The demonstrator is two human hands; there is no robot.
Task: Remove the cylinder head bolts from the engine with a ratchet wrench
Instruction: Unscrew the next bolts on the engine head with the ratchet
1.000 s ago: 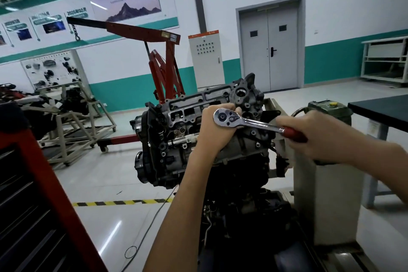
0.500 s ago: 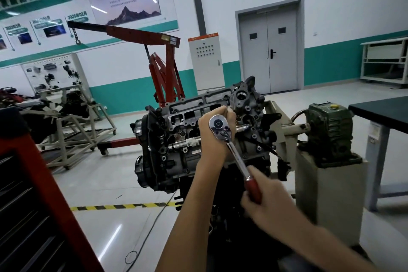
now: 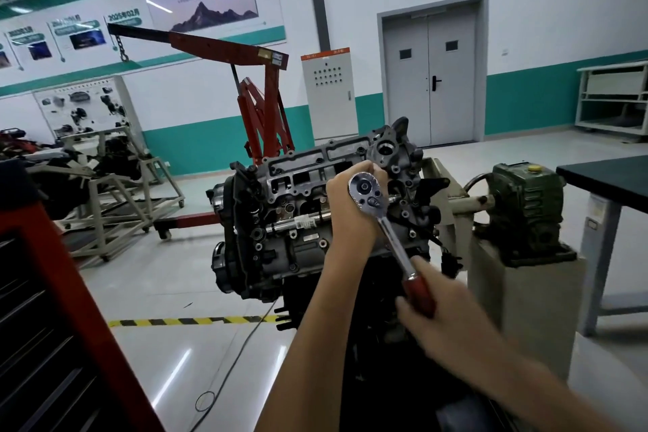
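Observation:
The engine point(image 3: 291, 221) hangs on a stand at the centre, its cylinder head face turned toward me. A chrome ratchet wrench point(image 3: 384, 221) with a red grip is set against the head, handle slanting down to the right. My left hand point(image 3: 350, 210) is curled around the ratchet's head and holds it against the engine. My right hand point(image 3: 438, 316) grips the red handle end below and to the right. The bolt under the ratchet head is hidden by the tool and my left hand.
A red tool cabinet point(image 3: 52, 309) stands close at the left. A green gearbox point(image 3: 526, 210) on a beige pedestal carries the engine at the right, beside a dark table point(image 3: 606, 182). A red engine crane point(image 3: 259, 109) and a cable point(image 3: 231, 365) on the floor lie behind.
My right hand swung the ratchet handle from pointing right down to a steep slant, then back up a little. My left hand stayed on the ratchet head.

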